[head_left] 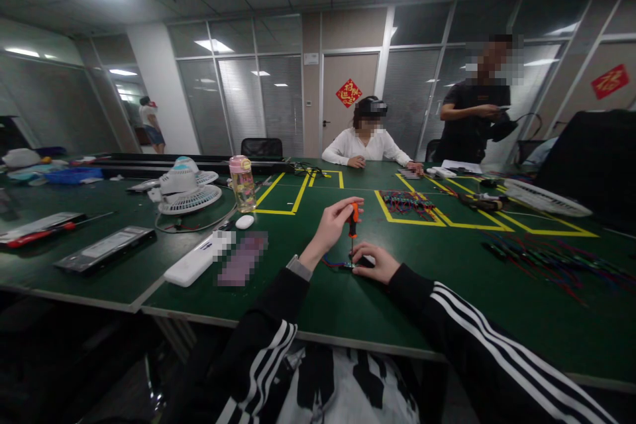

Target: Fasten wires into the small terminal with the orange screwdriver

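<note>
My left hand (336,224) is closed around the orange and black handle of a screwdriver (353,222), which stands upright with its shaft pointing down. The tip meets a small circuit board (349,266) on the green table. Red and blue wires (330,261) run out from the board to the left. My right hand (377,264) is low on the table, its fingers closed at the board's right side, by the screwdriver tip. A small dark piece shows beside those fingers; I cannot make out what it is.
Wired boards lie bundled in a yellow-taped box (407,204) and in a loose pile (556,258) at right. To the left are a white power bank (199,260), a pink-lidded bottle (242,184), a fan (186,189) and a hard drive (105,248). A person (370,139) sits opposite; another stands.
</note>
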`<state>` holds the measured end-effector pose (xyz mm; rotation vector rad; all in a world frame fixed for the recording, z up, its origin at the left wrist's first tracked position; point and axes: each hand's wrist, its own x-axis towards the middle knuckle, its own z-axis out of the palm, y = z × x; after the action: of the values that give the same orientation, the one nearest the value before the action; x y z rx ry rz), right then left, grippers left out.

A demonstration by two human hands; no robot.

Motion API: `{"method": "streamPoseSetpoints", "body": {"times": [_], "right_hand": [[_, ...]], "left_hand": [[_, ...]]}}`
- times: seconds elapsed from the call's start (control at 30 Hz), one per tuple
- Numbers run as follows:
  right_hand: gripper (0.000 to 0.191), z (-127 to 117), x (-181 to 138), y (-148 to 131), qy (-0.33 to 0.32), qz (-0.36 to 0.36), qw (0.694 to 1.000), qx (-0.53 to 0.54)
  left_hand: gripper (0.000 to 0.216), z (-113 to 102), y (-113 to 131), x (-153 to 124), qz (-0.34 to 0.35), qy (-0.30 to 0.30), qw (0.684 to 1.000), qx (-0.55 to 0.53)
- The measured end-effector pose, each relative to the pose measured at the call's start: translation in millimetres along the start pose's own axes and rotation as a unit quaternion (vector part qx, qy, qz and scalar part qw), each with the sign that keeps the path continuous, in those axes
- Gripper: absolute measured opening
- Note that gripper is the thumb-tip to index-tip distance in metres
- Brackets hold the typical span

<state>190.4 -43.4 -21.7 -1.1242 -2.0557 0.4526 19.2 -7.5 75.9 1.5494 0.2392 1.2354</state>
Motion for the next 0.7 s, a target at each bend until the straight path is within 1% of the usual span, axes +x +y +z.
{"method": "streamPoseSetpoints", "body": {"times": [0.07,0.13,0.23,0.33,0.4,0.47,0.57,0.63,0.7], "right_hand": [[0.014,-1.8,0.1,-0.8,-0.003,0.005,1.000,0.006],[0.014,-2.1,0.1,-0.5,-0.002,0.010,1.000,0.012],[0.015,-1.8,0.0,-0.1,0.000,0.016,1.000,0.019],[0.013,-2.1,-0.2,-0.7,0.001,0.022,1.000,0.020],[0.013,-2.0,-0.3,-0.4,0.002,0.023,1.000,0.021],[0.013,-1.1,-0.4,1.1,0.002,0.022,1.000,0.022],[0.013,2.2,-0.5,5.0,0.014,0.024,0.999,0.020],[0.013,4.4,-0.6,7.3,0.025,0.027,0.999,0.019],[0.012,5.5,-0.7,7.9,0.026,0.028,0.999,0.020]], "left_hand": [[0.039,0.0,0.2,0.1,-0.011,-0.009,0.999,-0.035],[0.039,0.0,1.3,-0.3,-0.010,-0.001,1.000,-0.025],[0.033,-0.1,2.7,-1.4,0.014,0.023,0.998,0.050],[0.024,-0.5,2.3,-2.0,0.050,0.045,0.989,0.132],[0.023,-1.1,1.3,-1.7,0.058,0.041,0.985,0.154],[0.027,-1.7,0.4,-0.8,0.048,0.017,0.990,0.128],[0.035,-1.7,1.0,0.2,0.012,-0.023,0.999,0.035],[0.039,-1.1,3.0,0.0,-0.002,-0.025,1.000,0.002],[0.039,-0.4,5.5,-1.0,0.001,-0.012,1.000,0.014]]}}
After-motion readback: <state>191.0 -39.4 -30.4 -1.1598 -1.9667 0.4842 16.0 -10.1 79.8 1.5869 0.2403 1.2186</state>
